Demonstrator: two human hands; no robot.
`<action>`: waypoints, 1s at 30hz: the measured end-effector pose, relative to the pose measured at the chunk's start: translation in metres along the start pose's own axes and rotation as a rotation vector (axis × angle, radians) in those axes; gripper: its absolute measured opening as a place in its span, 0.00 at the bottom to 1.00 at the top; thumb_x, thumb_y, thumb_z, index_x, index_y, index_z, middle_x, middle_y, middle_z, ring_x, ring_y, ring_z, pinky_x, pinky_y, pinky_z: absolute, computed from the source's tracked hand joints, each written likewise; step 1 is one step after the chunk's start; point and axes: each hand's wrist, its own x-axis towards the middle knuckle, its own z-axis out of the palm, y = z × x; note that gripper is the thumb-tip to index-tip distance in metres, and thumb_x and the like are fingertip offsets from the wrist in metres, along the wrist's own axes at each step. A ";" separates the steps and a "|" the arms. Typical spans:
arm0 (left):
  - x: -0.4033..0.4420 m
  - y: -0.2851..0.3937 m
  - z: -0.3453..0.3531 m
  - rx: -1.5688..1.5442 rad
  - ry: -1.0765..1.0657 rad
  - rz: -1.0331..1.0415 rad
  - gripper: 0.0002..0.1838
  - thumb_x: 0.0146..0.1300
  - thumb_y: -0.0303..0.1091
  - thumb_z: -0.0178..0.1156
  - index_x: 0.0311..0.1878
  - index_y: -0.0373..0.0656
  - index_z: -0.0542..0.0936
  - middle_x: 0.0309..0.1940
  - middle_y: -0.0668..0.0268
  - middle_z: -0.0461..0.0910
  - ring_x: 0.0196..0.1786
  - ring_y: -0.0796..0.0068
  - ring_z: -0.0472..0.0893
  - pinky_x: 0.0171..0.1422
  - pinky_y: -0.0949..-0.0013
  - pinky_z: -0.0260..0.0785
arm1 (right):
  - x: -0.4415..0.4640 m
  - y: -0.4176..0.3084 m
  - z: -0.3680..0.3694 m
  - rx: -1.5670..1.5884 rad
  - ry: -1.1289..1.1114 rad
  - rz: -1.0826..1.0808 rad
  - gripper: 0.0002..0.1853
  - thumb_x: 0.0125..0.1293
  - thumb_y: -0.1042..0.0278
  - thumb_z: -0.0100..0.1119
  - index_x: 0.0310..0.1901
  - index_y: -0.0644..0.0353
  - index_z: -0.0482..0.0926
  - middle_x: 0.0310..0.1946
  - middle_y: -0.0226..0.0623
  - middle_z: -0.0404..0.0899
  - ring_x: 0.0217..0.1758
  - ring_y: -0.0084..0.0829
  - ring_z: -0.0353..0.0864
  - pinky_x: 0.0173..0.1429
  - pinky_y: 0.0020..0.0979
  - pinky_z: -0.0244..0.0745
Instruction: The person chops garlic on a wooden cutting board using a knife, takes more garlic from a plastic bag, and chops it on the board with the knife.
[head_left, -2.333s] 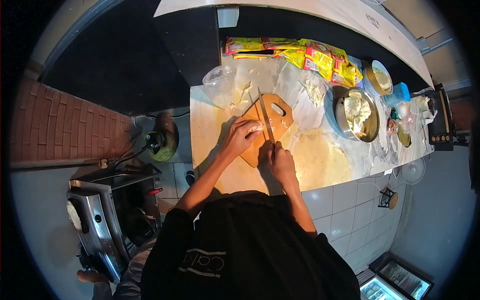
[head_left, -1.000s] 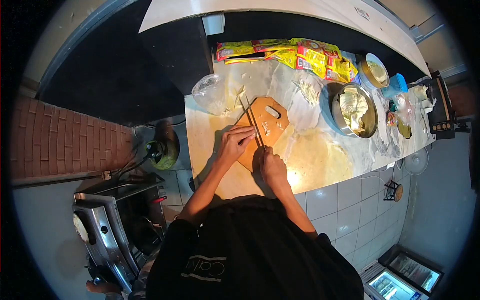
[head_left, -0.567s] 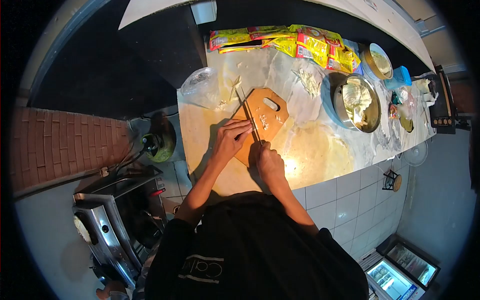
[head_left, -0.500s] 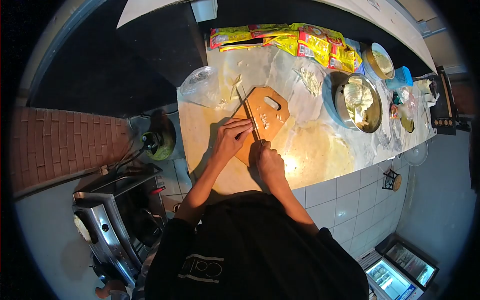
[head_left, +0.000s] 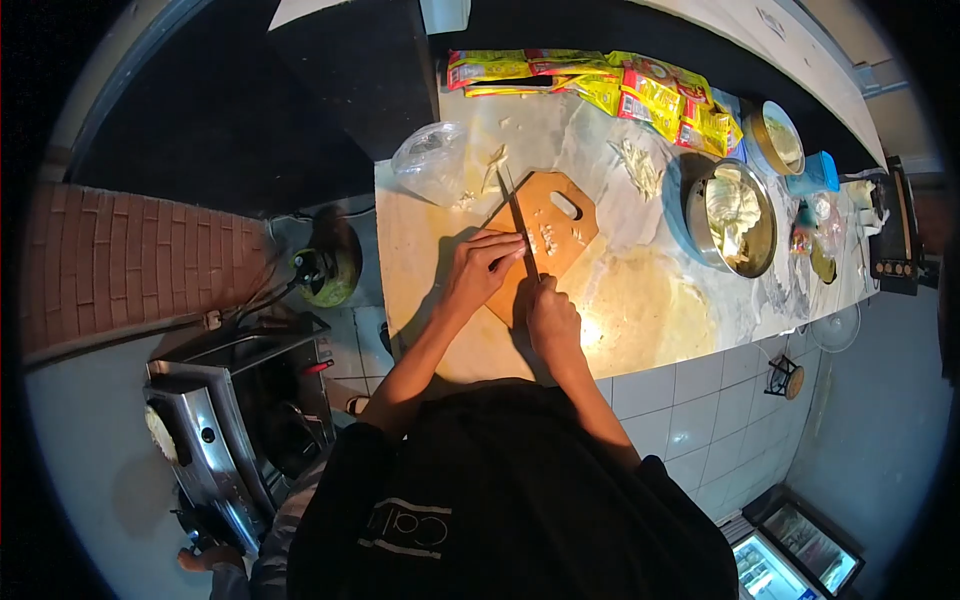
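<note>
My right hand is wrapped round the handle of a knife, whose long blade points away from me across a wooden cutting board. Beside the blade, my left hand has its fingers pressed together on the board; whatever lies under the fingertips is hidden. Small pale chopped bits lie to the right of the blade. Past the knife tip, a few pale green strips rest on the marble-patterned counter. A clear plastic bag stands to their left.
Shredded pale vegetable lies beyond the board. To the right, a metal bowl holds cabbage leaves. Yellow-red packets line the back. Another person's hand shows at lower left, by a metal stove.
The view has shifted, so the counter and its things sit farther right in the picture. Both hands stay at the board, the knife still in my right hand. The other person's hand has moved slightly up.
</note>
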 end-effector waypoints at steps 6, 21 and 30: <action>-0.001 0.001 0.003 -0.009 0.024 -0.019 0.09 0.56 0.21 0.69 0.41 0.37 0.88 0.43 0.57 0.88 0.46 0.59 0.86 0.53 0.64 0.78 | -0.012 0.007 0.000 0.003 -0.002 0.027 0.14 0.64 0.67 0.58 0.43 0.68 0.69 0.30 0.59 0.82 0.35 0.59 0.85 0.41 0.50 0.82; -0.001 0.002 0.000 -0.059 0.016 0.026 0.08 0.59 0.26 0.68 0.41 0.35 0.87 0.42 0.58 0.88 0.45 0.61 0.86 0.54 0.64 0.75 | -0.012 0.013 -0.003 -0.044 0.044 -0.016 0.12 0.72 0.64 0.47 0.46 0.65 0.70 0.29 0.61 0.82 0.34 0.61 0.84 0.39 0.55 0.79; -0.004 0.001 -0.002 -0.033 0.009 0.018 0.09 0.58 0.25 0.68 0.42 0.36 0.86 0.42 0.59 0.87 0.47 0.58 0.83 0.55 0.61 0.73 | 0.005 0.027 0.005 -0.009 0.192 -0.110 0.15 0.76 0.57 0.46 0.45 0.64 0.71 0.26 0.63 0.80 0.31 0.65 0.81 0.38 0.58 0.76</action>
